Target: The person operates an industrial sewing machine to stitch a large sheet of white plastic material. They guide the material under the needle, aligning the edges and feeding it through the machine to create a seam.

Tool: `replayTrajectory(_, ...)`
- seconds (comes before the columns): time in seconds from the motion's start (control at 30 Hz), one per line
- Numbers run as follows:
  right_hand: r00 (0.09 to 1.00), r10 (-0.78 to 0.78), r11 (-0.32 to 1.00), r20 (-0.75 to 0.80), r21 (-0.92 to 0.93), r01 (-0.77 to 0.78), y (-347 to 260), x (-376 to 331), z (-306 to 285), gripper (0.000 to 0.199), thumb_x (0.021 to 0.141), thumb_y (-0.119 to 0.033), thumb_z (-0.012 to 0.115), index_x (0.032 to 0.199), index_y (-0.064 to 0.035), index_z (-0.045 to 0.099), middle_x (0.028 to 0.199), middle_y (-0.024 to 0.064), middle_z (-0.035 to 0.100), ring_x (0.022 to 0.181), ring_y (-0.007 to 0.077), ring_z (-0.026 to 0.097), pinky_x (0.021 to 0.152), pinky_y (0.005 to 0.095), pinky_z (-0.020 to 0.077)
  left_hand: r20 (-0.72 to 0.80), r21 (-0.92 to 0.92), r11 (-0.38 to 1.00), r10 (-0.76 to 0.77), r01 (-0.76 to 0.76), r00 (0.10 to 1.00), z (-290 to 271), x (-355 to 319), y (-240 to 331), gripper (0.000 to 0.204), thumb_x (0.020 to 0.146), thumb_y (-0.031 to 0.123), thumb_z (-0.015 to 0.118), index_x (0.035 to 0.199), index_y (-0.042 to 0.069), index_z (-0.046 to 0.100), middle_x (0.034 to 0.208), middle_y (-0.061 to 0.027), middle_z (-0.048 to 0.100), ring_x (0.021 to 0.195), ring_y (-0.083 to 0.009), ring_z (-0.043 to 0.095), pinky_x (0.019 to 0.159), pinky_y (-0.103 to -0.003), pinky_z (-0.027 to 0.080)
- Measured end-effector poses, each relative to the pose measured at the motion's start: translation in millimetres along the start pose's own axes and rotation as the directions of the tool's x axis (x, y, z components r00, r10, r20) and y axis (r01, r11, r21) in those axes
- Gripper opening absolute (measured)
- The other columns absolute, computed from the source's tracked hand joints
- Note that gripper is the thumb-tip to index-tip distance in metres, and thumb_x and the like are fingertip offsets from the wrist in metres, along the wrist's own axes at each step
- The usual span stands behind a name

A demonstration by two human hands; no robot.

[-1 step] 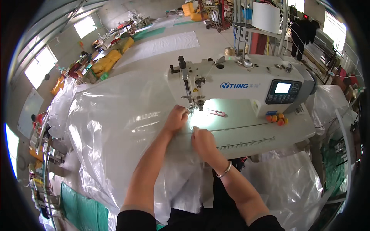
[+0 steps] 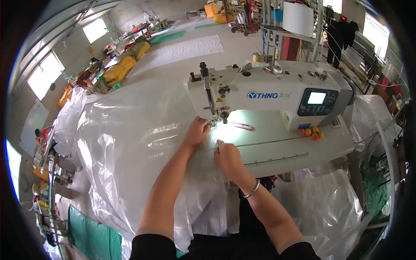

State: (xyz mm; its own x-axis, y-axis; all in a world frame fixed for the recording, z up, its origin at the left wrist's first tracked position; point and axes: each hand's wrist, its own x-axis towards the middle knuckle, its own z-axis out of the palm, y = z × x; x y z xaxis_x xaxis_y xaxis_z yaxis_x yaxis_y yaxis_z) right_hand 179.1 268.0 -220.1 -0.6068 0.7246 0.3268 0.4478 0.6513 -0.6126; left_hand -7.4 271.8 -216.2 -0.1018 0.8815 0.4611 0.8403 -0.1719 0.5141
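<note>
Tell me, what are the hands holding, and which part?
Both hands, left and right, grip the clear plastic sheet at its edge by the sewing machine needle.

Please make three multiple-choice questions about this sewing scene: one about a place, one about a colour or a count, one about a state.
1. Where is the left hand?
A. on the white plastic sheet beside the needle
B. on the control panel
C. on the thread cone

2. What colour are the small round things on the machine bed?
A. blue
B. orange
C. black

3. What state is the control panel screen in?
A. lit
B. dark
C. covered

Answers: 1 A, its fingers press the sheet just left of the presser foot; 2 B, they show orange below the panel; 3 A, the screen glows pale.
</note>
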Motion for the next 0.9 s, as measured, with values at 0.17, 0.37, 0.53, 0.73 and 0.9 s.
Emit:
replayTrajectory(0.17, 0.951, 0.258, 0.769, 0.171, 0.560, -0.309, 1, -27, -14, 0.035, 0.091, -0.008, 0.054, 0.123, 0.0047, 0.057, 0.074, 0.0129, 0.067, 0.055, 0.0179, 0.060, 0.052, 0.0296, 0.0472, -0.044, -0.075, 0.987, -0.149, 0.146, 0.988, 3, -29, 9, 0.024, 0.086, 0.004, 0.056, 0.109, -0.003, 0.059, 0.112, -0.0215, 0.061, 0.109, -0.0389, 0.055, 0.094, -0.044, 0.045)
replayTrajectory(0.37, 0.953, 0.302, 0.593, 0.030, 0.777, -0.212, -8, -111, 4, 0.036, 0.091, 0.000, 0.051, 0.127, 0.0009, 0.054, 0.098, 0.0091, 0.066, 0.086, 0.0116, 0.062, 0.068, 0.0258, 0.0497, 0.298, 0.419, 0.908, -0.132, -0.005, 0.945, -33, -182, 135, 0.058, 0.087, 0.012, 0.059, 0.141, 0.001, 0.038, 0.150, -0.0192, 0.030, 0.141, -0.0353, 0.026, 0.109, -0.051, 0.031)
replayTrajectory(0.53, 0.991, 0.135, 0.652, 0.011, 0.752, -0.097, -24, -160, 61, 0.024, 0.086, -0.005, 0.062, 0.109, 0.0002, 0.061, 0.095, 0.0077, 0.066, 0.087, 0.0122, 0.061, 0.077, 0.0260, 0.0487, 0.404, 0.641, 0.765, -0.270, -0.060, 0.874, -92, -269, 99, 0.061, 0.087, 0.021, 0.061, 0.142, 0.004, 0.039, 0.153, -0.0119, 0.028, 0.144, -0.0324, 0.020, 0.113, -0.049, 0.028)
replayTrajectory(0.73, 0.813, 0.041, 0.654, 0.581, 0.600, -0.462, -6, -189, 148, 0.027, 0.090, -0.018, 0.064, 0.110, -0.0007, 0.058, 0.086, 0.0059, 0.067, 0.085, 0.0195, 0.065, 0.075, 0.0328, 0.0492, 0.442, 0.532, 0.835, -0.133, -0.140, 0.887, -119, -281, 65, 0.062, 0.085, 0.023, 0.065, 0.140, 0.006, 0.043, 0.153, -0.0116, 0.029, 0.143, -0.0328, 0.021, 0.113, -0.045, 0.029)
replayTrajectory(0.9, 0.667, -0.232, -0.292, 0.708, 0.603, -0.742, -31, -232, 4, 0.017, 0.096, -0.021, 0.059, 0.105, -0.0064, 0.061, 0.083, -0.0002, 0.061, 0.072, 0.0126, 0.060, 0.062, 0.0303, 0.0476, 0.496, 0.411, 0.907, -0.144, -0.085, 0.856, -143, -277, 54, 0.059, 0.088, 0.021, 0.064, 0.140, 0.005, 0.043, 0.153, -0.0118, 0.028, 0.144, -0.0326, 0.018, 0.115, -0.041, 0.026)
